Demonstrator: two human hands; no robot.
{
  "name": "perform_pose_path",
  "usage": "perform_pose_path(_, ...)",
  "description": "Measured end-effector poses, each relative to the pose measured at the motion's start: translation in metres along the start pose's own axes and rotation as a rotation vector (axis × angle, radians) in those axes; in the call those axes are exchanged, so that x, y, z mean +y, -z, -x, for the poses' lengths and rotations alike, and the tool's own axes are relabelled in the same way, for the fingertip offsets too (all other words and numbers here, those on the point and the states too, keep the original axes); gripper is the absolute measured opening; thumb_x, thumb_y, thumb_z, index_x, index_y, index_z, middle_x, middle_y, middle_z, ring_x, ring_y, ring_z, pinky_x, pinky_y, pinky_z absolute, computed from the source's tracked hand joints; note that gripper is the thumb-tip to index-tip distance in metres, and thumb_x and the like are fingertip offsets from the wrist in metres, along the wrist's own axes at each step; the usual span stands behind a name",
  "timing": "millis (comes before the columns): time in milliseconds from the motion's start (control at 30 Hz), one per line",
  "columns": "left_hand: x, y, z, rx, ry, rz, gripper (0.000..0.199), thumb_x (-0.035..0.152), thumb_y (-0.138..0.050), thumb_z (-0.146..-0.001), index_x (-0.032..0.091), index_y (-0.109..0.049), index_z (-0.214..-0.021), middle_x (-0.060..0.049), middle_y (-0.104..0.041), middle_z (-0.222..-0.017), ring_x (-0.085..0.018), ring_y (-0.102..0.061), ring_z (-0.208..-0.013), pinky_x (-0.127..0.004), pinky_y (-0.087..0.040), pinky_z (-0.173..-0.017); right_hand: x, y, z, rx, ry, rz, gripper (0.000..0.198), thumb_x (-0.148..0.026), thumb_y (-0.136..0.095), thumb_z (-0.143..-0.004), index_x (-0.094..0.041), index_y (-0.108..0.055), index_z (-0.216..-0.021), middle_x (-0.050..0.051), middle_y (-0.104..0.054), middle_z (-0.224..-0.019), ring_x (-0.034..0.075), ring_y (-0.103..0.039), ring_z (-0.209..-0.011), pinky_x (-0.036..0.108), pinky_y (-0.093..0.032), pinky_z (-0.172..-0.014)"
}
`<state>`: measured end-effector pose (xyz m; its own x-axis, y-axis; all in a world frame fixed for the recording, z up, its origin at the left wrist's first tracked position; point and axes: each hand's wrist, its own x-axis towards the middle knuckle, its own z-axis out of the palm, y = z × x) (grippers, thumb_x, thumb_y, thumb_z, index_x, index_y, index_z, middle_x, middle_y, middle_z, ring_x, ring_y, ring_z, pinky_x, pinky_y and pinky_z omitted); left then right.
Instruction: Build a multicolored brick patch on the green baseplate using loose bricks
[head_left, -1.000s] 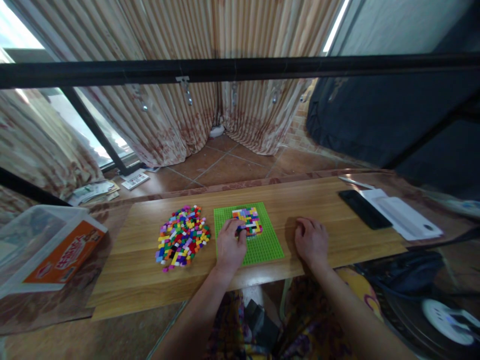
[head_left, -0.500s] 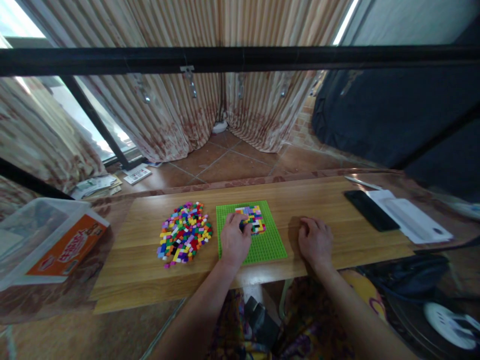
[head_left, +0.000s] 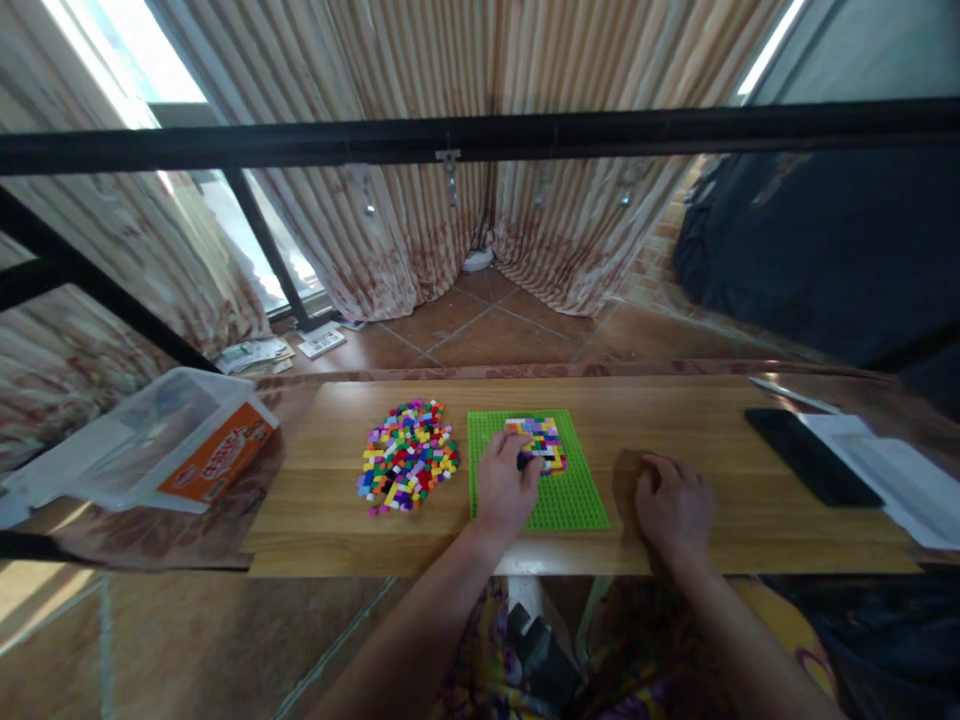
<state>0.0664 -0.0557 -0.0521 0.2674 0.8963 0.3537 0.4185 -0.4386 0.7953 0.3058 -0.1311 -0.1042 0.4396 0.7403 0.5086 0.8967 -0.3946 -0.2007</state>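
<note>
The brick block (head_left: 551, 438) sits on the far half of the green board (head_left: 574, 508). The left hand (head_left: 506, 487) curls over the block's left edge, nearly closed; its grip cannot be determined. The right hand (head_left: 676, 508), partly open, empty, rests on the table (head_left: 330, 540). Loose bricks (head_left: 410, 455) lie left.

Home interior, patterned curtains (head_left: 405, 230), tiled floor (head_left: 480, 335), window (head_left: 154, 60)

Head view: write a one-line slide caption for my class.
Left hand at coloured bricks on a green board, loose pile beside it, right hand resting on the table.
</note>
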Motion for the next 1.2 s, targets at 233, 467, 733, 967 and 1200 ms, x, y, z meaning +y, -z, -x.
perform_pose_path(233, -0.011, 0.002, 0.016, -0.051, 0.080, -0.077, 0.061, 0.020, -0.066, -0.081, 0.021, -0.043, -0.137, -0.014, -0.051, -0.132, -0.028, -0.050, -0.123, -0.047, -0.042, -0.106, 0.004, -0.004, 0.000, 0.011, 0.033, 0.031, 0.029, -0.024, -0.045, -0.085, -0.015, -0.069, -0.099, 0.014, -0.068, -0.101, 0.025, -0.056, -0.087, 0.038, -0.040, -0.078)
perform_pose_path(467, -0.022, 0.007, 0.013, -0.138, 0.077, -0.067, 0.057, 0.013, -0.059, -0.083, 0.022, -0.045, -0.138, -0.011, -0.054, -0.133, -0.024, -0.053, -0.121, -0.042, -0.043, -0.106, 0.003, -0.002, 0.000, 0.002, 0.035, 0.034, 0.030, -0.023, -0.044, -0.086, -0.014, -0.069, -0.100, 0.014, -0.068, -0.100, 0.025, -0.057, -0.088, 0.038, -0.041, -0.080)
perform_pose_path(733, -0.024, 0.012, 0.014, -0.169, 0.066, -0.064, 0.055, 0.016, -0.058, -0.085, 0.022, -0.044, -0.139, -0.011, -0.056, -0.132, -0.025, -0.055, -0.119, -0.042, -0.046, -0.104, 0.004, -0.001, 0.000, -0.014, 0.038, 0.045, 0.032, -0.025, -0.043, -0.085, -0.014, -0.069, -0.100, 0.015, -0.068, -0.099, 0.026, -0.057, -0.087, 0.038, -0.041, -0.078)
perform_pose_path(967, -0.019, 0.014, 0.033, -0.026, 0.039, -0.079, 0.056, 0.018, -0.055, -0.087, 0.020, -0.040, -0.141, -0.013, -0.053, -0.136, -0.024, -0.051, -0.124, -0.041, -0.048, -0.103, 0.008, -0.003, -0.001, -0.010, 0.058, 0.056, 0.034, -0.027, -0.042, -0.085, -0.014, -0.070, -0.098, 0.015, -0.069, -0.096, 0.028, -0.059, -0.085, 0.039, -0.042, -0.078)
perform_pose_path(1200, -0.034, 0.076, 0.044, 0.212, 0.011, -0.317, 0.029, 0.018, -0.053, -0.088, 0.019, -0.059, -0.116, -0.011, -0.062, -0.116, -0.024, -0.058, -0.112, -0.042, -0.049, -0.098, 0.010, -0.006, -0.001, -0.014, 0.069, 0.064, 0.034, -0.028, -0.043, -0.085, -0.014, -0.070, -0.099, 0.016, -0.069, -0.098, 0.028, -0.059, -0.086, 0.040, -0.042, -0.078)
